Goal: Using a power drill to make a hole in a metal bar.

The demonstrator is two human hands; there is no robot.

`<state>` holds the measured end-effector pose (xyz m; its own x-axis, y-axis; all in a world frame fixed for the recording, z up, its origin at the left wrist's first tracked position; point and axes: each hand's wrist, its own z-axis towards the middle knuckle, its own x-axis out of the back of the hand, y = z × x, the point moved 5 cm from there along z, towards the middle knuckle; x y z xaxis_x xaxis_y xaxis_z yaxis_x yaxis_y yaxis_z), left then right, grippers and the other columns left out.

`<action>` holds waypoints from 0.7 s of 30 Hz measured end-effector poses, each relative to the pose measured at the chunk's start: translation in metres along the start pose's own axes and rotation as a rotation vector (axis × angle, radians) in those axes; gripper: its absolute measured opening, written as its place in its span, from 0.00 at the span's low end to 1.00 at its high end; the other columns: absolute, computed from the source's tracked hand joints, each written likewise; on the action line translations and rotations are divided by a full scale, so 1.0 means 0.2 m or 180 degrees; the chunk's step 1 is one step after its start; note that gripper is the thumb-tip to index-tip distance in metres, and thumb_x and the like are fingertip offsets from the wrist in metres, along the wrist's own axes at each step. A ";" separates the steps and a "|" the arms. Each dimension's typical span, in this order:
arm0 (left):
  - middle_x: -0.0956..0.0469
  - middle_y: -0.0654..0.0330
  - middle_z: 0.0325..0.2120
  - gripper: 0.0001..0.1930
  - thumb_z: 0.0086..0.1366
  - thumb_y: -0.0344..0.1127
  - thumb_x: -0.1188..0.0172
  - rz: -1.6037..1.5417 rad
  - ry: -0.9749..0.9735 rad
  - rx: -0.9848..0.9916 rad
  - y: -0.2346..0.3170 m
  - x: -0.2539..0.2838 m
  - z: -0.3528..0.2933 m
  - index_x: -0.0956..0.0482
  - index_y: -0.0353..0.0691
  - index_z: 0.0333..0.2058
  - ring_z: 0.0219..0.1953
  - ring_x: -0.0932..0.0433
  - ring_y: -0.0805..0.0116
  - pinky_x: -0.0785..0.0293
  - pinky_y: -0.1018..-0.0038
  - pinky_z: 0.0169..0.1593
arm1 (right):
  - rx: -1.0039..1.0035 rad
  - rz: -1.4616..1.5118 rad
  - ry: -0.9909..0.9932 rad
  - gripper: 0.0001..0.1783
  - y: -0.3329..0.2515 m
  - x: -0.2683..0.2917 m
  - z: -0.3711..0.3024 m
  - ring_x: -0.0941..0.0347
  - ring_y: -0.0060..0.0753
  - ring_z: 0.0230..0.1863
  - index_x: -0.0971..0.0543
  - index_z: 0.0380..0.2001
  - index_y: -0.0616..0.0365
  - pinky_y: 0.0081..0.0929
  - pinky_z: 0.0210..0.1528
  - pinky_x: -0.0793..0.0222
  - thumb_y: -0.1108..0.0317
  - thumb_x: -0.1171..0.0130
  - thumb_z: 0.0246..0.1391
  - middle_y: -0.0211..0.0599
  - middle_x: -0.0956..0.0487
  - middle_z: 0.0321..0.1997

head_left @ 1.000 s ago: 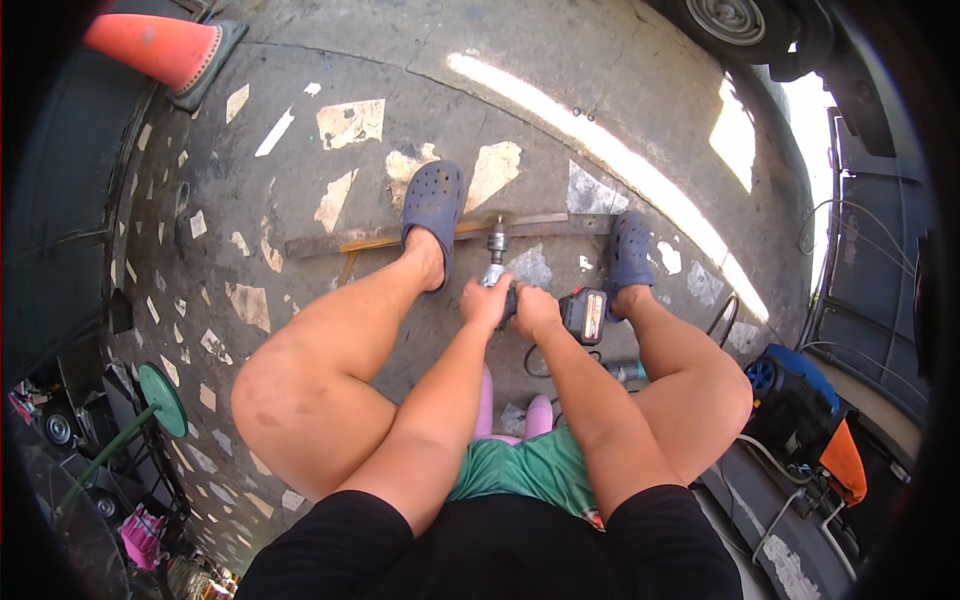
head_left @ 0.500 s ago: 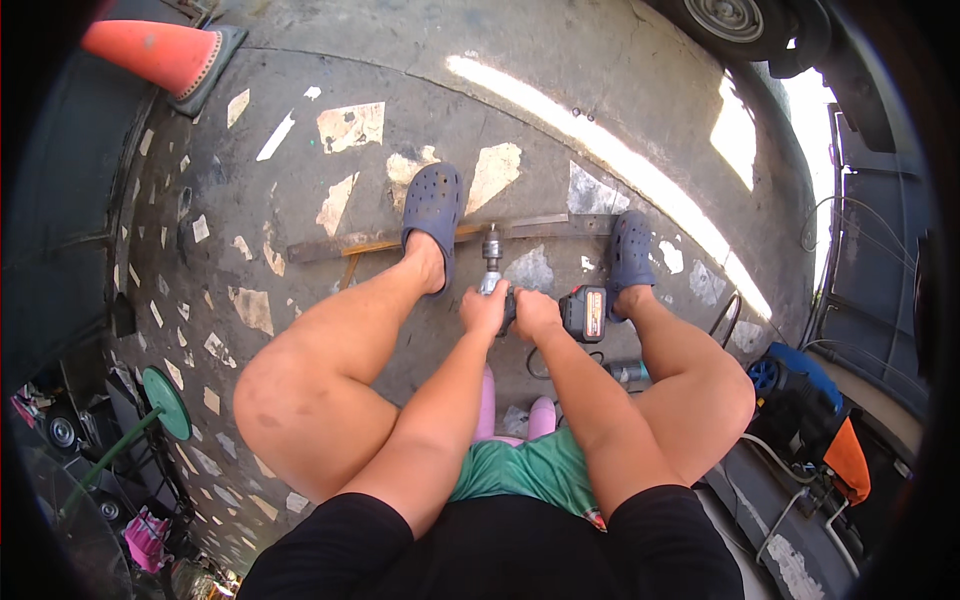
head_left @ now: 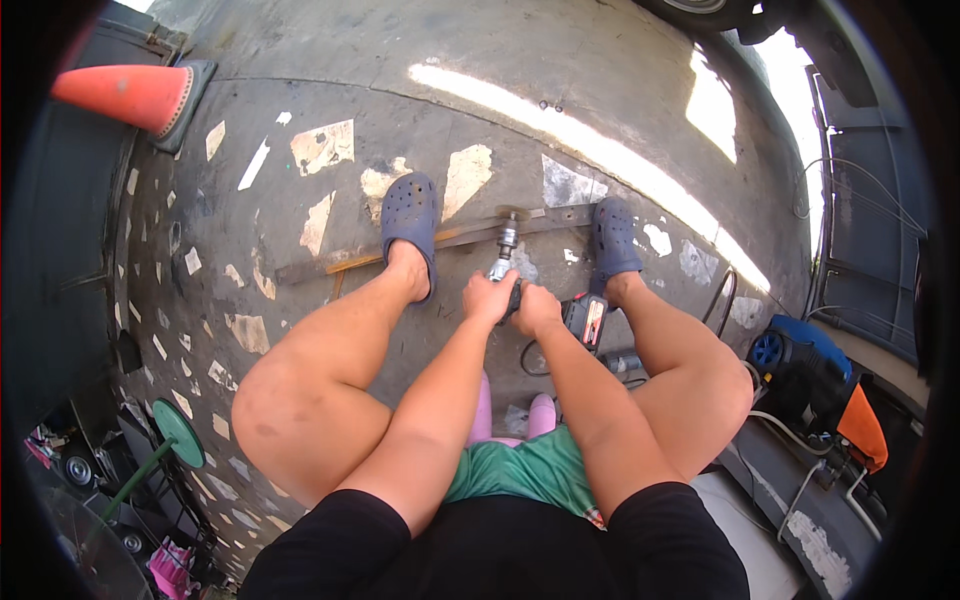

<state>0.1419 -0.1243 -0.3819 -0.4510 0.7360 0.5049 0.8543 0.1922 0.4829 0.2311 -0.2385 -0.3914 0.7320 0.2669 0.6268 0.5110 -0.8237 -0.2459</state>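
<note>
A cordless drill is gripped between both my hands, its silver chuck pointing away from me. My left hand is closed around the drill body just behind the chuck. My right hand is wrapped round the grip, beside the black battery pack. At the chuck's tip, a blurred, round brownish attachment overlaps a long metal bar in the view; whether they touch I cannot tell. The bar lies across the floor, partly rusty, and passes under my left clog and up to my right clog.
An orange cone stands at the far left, and a green round plate on a pole is nearer. A blue and black wheeled machine with hoses sits at the right. A cable and a teal-grey tool lie beside my right leg.
The drill has tilted a little and its tip has shifted right and slightly farther along the bar. A round blur now shows at the tip, where a thin point showed before. My view has shifted slightly.
</note>
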 end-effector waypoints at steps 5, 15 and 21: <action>0.17 0.36 0.48 0.45 0.57 0.68 0.33 0.0290 -0.0410 -0.0629 0.17 -0.07 -0.06 0.19 0.26 0.54 0.55 0.17 0.44 0.25 0.59 0.60 | -0.0236 0.0727 0.0673 0.24 0.12 0.08 -0.15 0.19 0.60 0.54 0.18 0.49 0.61 0.50 0.57 0.22 0.59 0.34 0.52 0.59 0.16 0.49; 0.19 0.50 0.50 0.21 0.65 0.45 0.33 0.1996 0.0434 -0.1828 0.20 0.30 0.20 0.18 0.39 0.51 0.56 0.22 0.50 0.26 0.58 0.60 | -0.0791 0.1969 0.0825 0.26 0.38 -0.33 -0.03 0.19 0.59 0.55 0.16 0.44 0.70 0.44 0.55 0.22 0.59 0.30 0.47 0.64 0.16 0.49; 0.21 0.55 0.52 0.18 0.66 0.39 0.34 0.2688 0.0668 -0.2370 0.27 0.25 0.34 0.18 0.42 0.53 0.57 0.23 0.51 0.26 0.57 0.61 | -0.0614 0.1914 0.0391 0.26 0.46 -0.59 0.11 0.18 0.60 0.52 0.16 0.40 0.73 0.43 0.52 0.20 0.59 0.30 0.45 0.67 0.16 0.46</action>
<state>0.1834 -0.0317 -0.3789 0.1001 0.3111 0.9451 0.5715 -0.7955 0.2013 0.2005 -0.3348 -0.5041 0.8026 -0.3194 0.5038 -0.0713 -0.8899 -0.4506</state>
